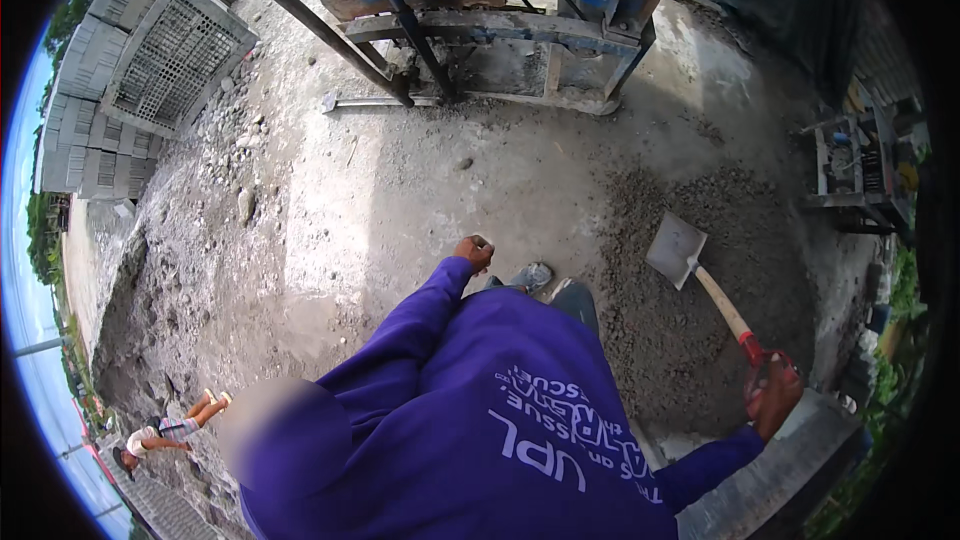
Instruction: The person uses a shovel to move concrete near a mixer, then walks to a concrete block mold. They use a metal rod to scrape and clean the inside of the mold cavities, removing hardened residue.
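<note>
My right hand (772, 395) is wrapped round the red grip of a shovel (722, 298), out to the right of my body. Its wooden shaft runs up and left to a square, pale metal blade, which is over a heap of dark, damp-looking gravel mix (735, 195). Whether the blade rests on the heap or hovers just above it, I cannot tell. In front of my body my left hand (475, 253) is loosely closed, its fingers curled, and no object shows in it. It is apart from the shovel, above the concrete floor near my shoes.
Ahead stands a blue, rusty metal-framed table (500, 25) with grey blocks on top. A slanting metal pole (310, 15) is left of it. Stacked concrete blocks (85, 125) and a mesh screen (175, 55) stand far left. Another person (165, 432) is at lower left.
</note>
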The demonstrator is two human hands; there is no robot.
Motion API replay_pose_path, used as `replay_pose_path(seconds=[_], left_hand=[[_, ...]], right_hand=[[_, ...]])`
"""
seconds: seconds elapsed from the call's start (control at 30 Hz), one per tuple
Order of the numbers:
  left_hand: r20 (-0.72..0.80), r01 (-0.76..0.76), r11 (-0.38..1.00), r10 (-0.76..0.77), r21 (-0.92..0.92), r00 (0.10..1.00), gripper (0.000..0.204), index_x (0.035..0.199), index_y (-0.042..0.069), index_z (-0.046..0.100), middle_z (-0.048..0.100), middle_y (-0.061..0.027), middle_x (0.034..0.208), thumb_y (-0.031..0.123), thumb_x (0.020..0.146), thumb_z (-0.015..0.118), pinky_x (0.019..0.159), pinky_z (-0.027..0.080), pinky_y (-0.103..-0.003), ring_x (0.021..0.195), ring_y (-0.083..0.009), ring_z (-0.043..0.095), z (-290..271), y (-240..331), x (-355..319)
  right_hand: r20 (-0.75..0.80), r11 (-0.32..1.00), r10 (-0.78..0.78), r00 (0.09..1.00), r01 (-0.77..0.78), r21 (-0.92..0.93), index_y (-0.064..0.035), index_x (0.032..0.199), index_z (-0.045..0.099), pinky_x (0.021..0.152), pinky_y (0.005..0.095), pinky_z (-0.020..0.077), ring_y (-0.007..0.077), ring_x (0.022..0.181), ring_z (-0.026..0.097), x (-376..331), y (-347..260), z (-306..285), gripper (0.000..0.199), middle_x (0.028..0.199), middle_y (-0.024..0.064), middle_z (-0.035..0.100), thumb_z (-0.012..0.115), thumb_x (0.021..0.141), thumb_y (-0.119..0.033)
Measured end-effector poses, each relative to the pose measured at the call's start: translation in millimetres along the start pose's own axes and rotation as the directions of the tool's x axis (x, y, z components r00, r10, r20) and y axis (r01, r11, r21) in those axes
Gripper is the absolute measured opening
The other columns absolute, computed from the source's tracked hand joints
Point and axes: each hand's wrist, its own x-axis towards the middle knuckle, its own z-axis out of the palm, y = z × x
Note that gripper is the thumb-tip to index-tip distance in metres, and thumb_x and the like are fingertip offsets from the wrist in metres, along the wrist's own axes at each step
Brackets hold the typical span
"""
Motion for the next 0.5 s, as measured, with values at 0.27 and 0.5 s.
replay_pose_path(seconds=[0.27, 0.5], left_hand=[[-0.226, 0.232, 0.837, -0.383, -0.496, 0.896, 0.026, 0.108, 0.001, 0.054, 0.064, -0.0188, 0.078, 0.019, 0.089, 0.055, 0.045, 0.046, -0.042, 0.056, -0.0276, 0.062, -78, -111, -19], [-0.048, 0.333, 0.635, -0.504, -0.697, 0.862, 0.023, 0.104, 0.010, 0.049, 0.060, -0.0191, 0.078, 0.018, 0.083, 0.053, 0.061, 0.045, -0.045, 0.061, -0.0315, 0.054, -63, -103, 36]], right_hand=[[0.069, 0.978, -0.036, 0.997, 0.021, 0.207, -0.0103, 0.082, 0.061, 0.038, 0.0248, 0.0272, 0.0066, 0.046, 0.038, 139, -95, 82, 0.025, 0.060, -0.0038, 0.041, 0.071, 0.084, -0.033], [0.014, 0.994, -0.059, 0.998, 0.057, 0.093, -0.0084, 0.090, 0.062, 0.040, 0.0269, 0.0289, 0.0092, 0.050, 0.039, 221, -89, 81, 0.037, 0.065, -0.0009, 0.044, 0.072, 0.081, -0.043]])
